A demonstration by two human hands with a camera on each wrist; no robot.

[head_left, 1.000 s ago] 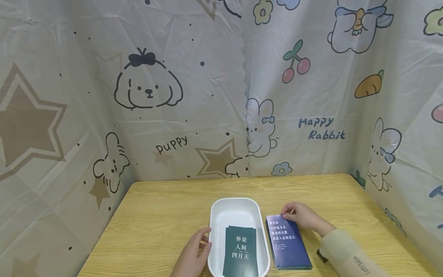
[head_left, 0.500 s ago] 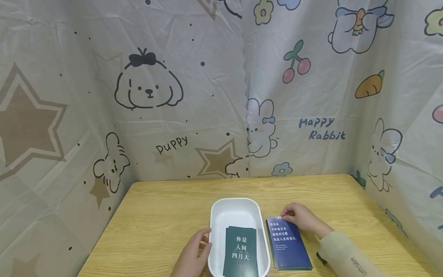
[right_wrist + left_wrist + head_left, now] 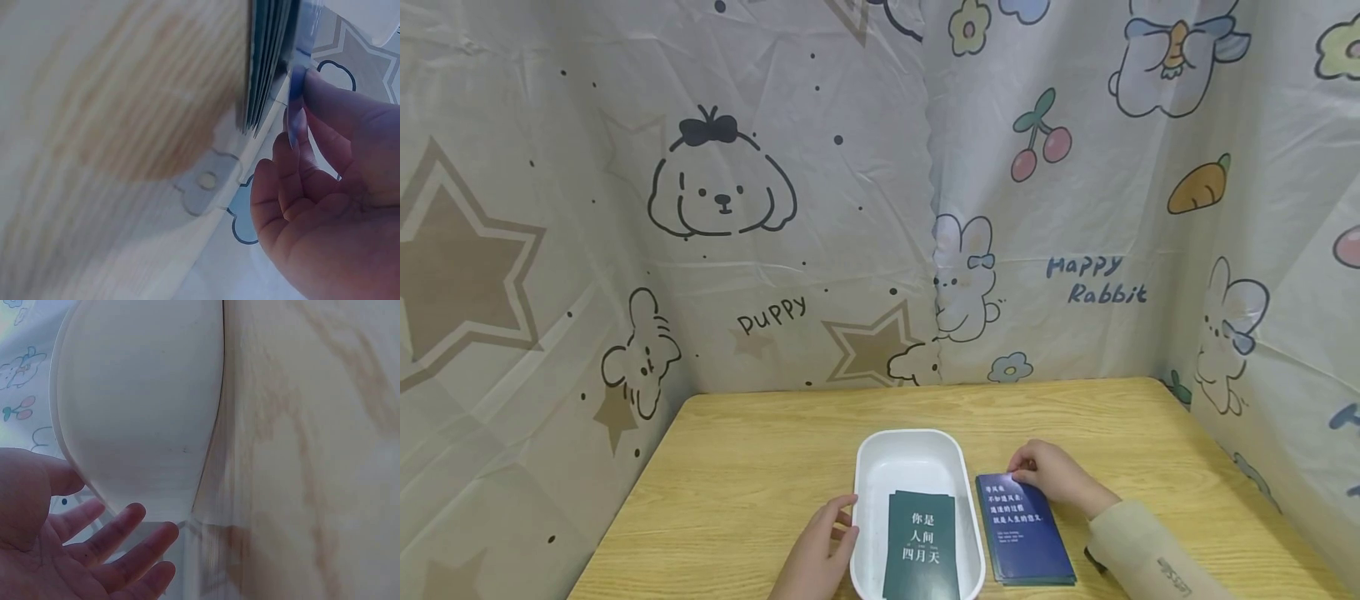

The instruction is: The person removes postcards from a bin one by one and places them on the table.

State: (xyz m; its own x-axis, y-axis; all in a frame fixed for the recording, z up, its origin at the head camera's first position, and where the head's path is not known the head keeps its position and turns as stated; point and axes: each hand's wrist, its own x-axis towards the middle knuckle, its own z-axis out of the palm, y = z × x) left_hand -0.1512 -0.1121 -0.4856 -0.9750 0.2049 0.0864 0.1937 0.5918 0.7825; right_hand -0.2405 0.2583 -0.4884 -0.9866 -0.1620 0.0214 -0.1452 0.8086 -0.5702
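Observation:
A white tray (image 3: 910, 458) stands on the table, with green cards (image 3: 922, 537) printed in white lettering lying inside. At its left side is my left hand (image 3: 822, 542), with fingertips at the rim; in the left wrist view its fingers extend loosely along the tray wall (image 3: 144, 406). To the right of the tray lies a stack of cards (image 3: 265, 69), topped by a dark blue card (image 3: 1026, 533) with white writing. My right hand (image 3: 1056, 475) pinches this blue card at its far edge between thumb and fingers. In the right wrist view the pinched end bends away from the stack.
The wooden table (image 3: 760, 467) reaches back to a patterned curtain (image 3: 820, 208) that hangs behind it and along both sides. A small dark object (image 3: 1096, 560) shows beside the right sleeve (image 3: 1142, 542).
The far edge of the blue card has come slightly nearer to me, and its pale sheen has faded. My right hand has barely shifted. The left hand and tray stay in place.

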